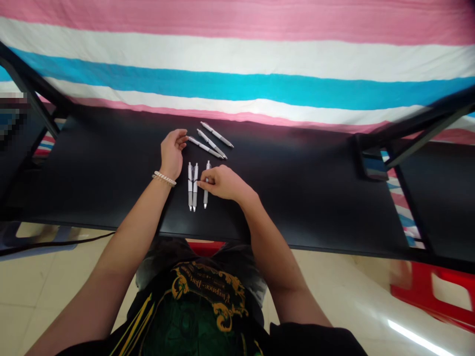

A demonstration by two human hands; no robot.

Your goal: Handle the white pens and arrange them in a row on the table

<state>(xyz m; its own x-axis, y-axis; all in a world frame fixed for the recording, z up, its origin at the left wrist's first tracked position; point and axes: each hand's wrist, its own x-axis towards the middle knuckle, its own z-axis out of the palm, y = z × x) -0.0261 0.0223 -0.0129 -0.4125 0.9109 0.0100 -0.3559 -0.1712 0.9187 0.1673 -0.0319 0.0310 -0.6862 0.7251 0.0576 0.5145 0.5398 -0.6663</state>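
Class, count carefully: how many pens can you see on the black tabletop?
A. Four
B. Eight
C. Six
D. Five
C. Six white-and-grey retractable pens show on the black tabletop: three aslant pens in one group, and three lengthwise pens nearer the person.

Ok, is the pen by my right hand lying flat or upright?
Lying flat: the pen stretches along the black tabletop beneath the right hand.
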